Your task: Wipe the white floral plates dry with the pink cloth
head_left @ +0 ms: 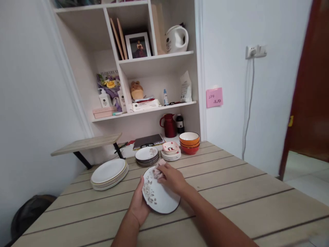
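A white plate (164,199) with a dark rim and a brown floral pattern is held tilted above the near part of the wooden table. My left hand (140,202) grips its left edge, the thumb on the upper side and the other fingers hidden beneath. In my right hand (172,177) a crumpled pale pink cloth (158,170) is pinched and pressed against the plate's far upper part. Just beyond stands a stack of similar dark-rimmed floral plates (147,154).
Large white plates (109,171) are stacked at left, near a small raised wooden shelf (87,144). Small dishes (171,151) and orange and red bowls (189,142) stand at the back right. Behind them are a dark laptop-like slab (148,140) and a red jug (169,126).
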A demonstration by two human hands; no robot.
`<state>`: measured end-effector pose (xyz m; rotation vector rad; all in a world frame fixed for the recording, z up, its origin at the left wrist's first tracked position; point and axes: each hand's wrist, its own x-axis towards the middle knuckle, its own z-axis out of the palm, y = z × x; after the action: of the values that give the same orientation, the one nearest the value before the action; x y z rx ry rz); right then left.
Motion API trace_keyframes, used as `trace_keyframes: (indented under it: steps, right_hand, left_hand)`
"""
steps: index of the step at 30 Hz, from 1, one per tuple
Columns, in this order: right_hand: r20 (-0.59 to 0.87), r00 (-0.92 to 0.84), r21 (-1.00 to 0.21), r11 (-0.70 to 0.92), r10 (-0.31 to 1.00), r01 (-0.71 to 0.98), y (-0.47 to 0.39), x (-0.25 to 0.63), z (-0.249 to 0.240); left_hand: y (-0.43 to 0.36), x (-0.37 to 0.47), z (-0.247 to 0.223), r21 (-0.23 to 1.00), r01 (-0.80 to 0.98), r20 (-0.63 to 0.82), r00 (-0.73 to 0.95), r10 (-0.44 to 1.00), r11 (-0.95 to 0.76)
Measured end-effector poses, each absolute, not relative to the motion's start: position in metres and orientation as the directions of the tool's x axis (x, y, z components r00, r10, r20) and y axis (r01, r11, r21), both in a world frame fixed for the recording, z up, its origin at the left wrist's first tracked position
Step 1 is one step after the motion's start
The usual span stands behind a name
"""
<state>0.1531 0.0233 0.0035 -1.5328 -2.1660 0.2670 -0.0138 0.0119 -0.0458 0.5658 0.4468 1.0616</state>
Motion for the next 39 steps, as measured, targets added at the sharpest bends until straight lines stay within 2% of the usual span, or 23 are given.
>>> trace_keyframes:
  steps: [4,9,11,14,18,20,24,27,31,34,37,39]
  right_hand:
    - [0.132,-0.35,-0.323,0.374,0.927,0.869,0.017,0.179,0.005]
    - [-0.059,-0.614,-0.321,0.567,0.787,0.758,0.0,0.178,0.01]
    - [-0.016,-0.657,-0.386,0.602,0.753,0.699,-0.003,0.167,0.01]
    - [0.144,-0.622,-0.479,0.604,0.769,0.637,-0.001,0.147,0.006]
    - [0.317,-0.482,-0.49,0.576,0.817,0.654,0.01,0.136,0.0]
    - [0.304,-0.395,-0.471,0.497,0.867,0.729,0.015,0.142,0.0]
    - [0.158,-0.301,-0.392,0.34,0.94,0.855,0.02,0.168,0.003]
    - [0.075,-0.355,-0.359,0.357,0.932,0.862,0.016,0.183,0.005]
    - [-0.034,-0.51,-0.337,0.47,0.86,0.816,0.005,0.182,0.007]
    - [0.009,-0.585,-0.417,0.535,0.811,0.735,0.001,0.168,0.007]
    - [0.145,-0.569,-0.503,0.556,0.809,0.662,0.002,0.149,0.004]
    - [0.25,-0.522,-0.5,0.57,0.815,0.652,0.005,0.139,0.002]
  left_hand:
    - [0.009,-0.014,-0.047,0.649,-0.672,-0.1,0.388,0.916,0.356]
    - [0.009,-0.014,-0.045,0.636,-0.674,-0.132,0.386,0.913,0.376]
    - [0.009,-0.014,-0.044,0.621,-0.682,-0.125,0.399,0.908,0.385]
    - [0.009,-0.014,-0.042,0.619,-0.683,-0.129,0.399,0.908,0.388]
    - [0.01,-0.014,-0.041,0.622,-0.682,-0.131,0.393,0.91,0.384]
    - [0.011,-0.014,-0.043,0.627,-0.681,-0.119,0.396,0.91,0.378]
    - [0.011,-0.015,-0.047,0.651,-0.655,-0.105,0.423,0.9,0.384]
    - [0.011,-0.015,-0.049,0.648,-0.65,-0.11,0.437,0.893,0.398]
    - [0.011,-0.016,-0.048,0.623,-0.645,-0.121,0.48,0.869,0.443]
    - [0.01,-0.016,-0.045,0.628,-0.64,-0.132,0.472,0.872,0.441]
    - [0.008,-0.014,-0.041,0.643,-0.639,-0.16,0.429,0.889,0.423]
    - [0.007,-0.012,-0.038,0.647,-0.647,-0.165,0.399,0.902,0.404]
